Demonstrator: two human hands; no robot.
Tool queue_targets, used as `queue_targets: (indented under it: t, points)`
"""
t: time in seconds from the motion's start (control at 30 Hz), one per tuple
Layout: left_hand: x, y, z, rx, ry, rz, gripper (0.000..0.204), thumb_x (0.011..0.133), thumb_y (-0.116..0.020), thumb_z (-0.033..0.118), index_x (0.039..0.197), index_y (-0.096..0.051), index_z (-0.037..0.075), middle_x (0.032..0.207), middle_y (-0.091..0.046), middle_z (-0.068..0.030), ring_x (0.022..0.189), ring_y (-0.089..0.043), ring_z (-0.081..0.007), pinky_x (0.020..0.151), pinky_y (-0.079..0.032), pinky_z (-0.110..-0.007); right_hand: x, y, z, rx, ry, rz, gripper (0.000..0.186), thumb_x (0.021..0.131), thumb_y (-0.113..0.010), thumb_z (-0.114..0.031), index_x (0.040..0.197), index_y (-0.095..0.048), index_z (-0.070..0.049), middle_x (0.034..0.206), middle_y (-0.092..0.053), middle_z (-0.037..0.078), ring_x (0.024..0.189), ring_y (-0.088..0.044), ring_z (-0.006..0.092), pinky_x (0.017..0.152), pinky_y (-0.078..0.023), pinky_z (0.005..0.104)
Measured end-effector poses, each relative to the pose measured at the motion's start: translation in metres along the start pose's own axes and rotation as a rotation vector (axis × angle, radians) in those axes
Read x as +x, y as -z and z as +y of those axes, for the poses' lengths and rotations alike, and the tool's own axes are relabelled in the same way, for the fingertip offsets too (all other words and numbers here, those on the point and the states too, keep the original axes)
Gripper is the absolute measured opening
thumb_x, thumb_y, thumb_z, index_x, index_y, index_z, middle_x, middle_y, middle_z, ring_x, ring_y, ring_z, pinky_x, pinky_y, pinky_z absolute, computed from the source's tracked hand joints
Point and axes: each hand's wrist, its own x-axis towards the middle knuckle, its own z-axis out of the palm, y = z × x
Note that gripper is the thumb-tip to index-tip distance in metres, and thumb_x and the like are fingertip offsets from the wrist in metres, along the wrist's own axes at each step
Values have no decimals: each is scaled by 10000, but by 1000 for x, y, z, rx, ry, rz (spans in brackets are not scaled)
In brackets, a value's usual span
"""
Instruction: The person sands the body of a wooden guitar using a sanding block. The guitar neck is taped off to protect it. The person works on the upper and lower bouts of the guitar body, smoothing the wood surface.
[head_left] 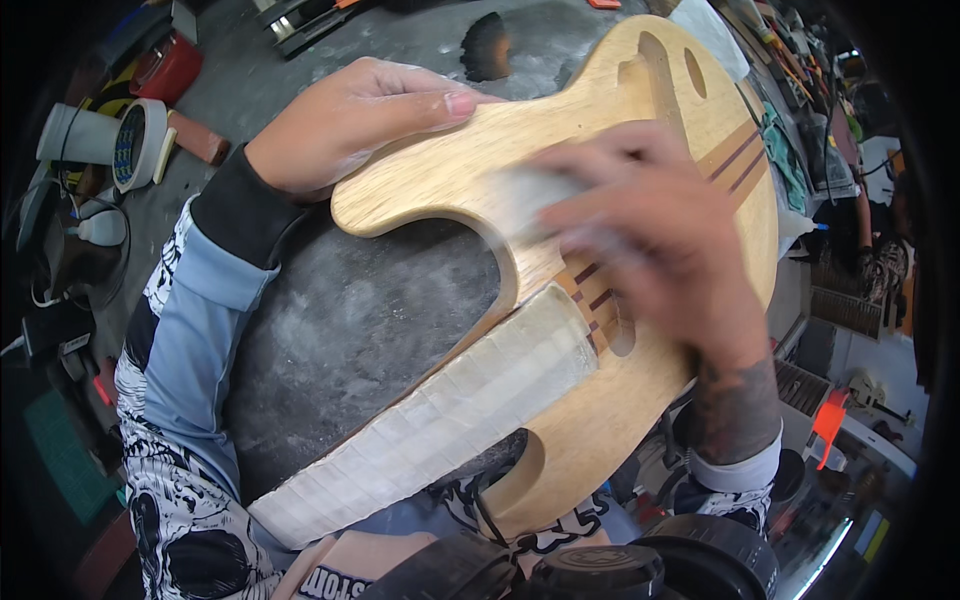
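Note:
An unfinished pale wooden electric guitar body (610, 425) lies tilted across the bench, dark stripes running through its middle. Its neck (440, 410), covered in whitish masking tape, points toward me at lower left. My left hand (365, 125) grips the upper horn, thumb on the top face and fingers hidden beyond the edge. My right hand (660, 225) is over the middle of the body, smeared by motion. Under its fingertips is a pale, blurred sheet that looks like sandpaper (525, 195), against the wood. Both hands carry white dust.
Dust coats the dark grey bench (340, 310). At left are a white tub (85, 135), a round-faced piece (140, 145), a brown block (198, 138) and a red container (167, 68). Tools crowd the right edge beside a green cloth (783, 160). Black headphones (600, 570) hang at the lower edge.

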Motion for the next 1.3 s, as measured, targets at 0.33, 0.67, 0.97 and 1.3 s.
queue_targets:
  t: [0.33,0.67,0.97,1.3]
  points:
    - [-3,0,0,-5,14,29,457,1029,-557,297,1305,-607,-64,1164,-702,-134,1015,-665,-126,909,-519,-252,6,-13,-11,32,58,22,204,776,-724,-13,953,-767,-105,1113,-738,100,1001,-616,276,871,-510,347]
    - [-4,-1,3,52,18,48,469,1026,-562,312,1300,-610,-66,1162,-701,-138,1022,-670,-132,906,-520,-255,11,-15,-13,46,121,7,286,733,-745,23,976,-772,-123,1137,-733,93,1008,-628,246,853,-525,343]
    - [-4,2,5,63,43,58,468,1021,-571,309,1301,-609,-64,1185,-691,-149,1036,-671,-146,919,-516,-268,5,-17,-2,77,54,119,212,737,-758,22,917,-769,-91,1108,-738,95,985,-619,242,842,-530,333]
    - [-7,0,5,-19,75,78,452,1018,-577,277,1299,-603,-76,1176,-694,-151,1031,-679,-156,915,-522,-272,10,-22,-13,73,125,51,240,712,-776,-12,933,-760,-107,1109,-740,61,958,-622,236,815,-532,325]
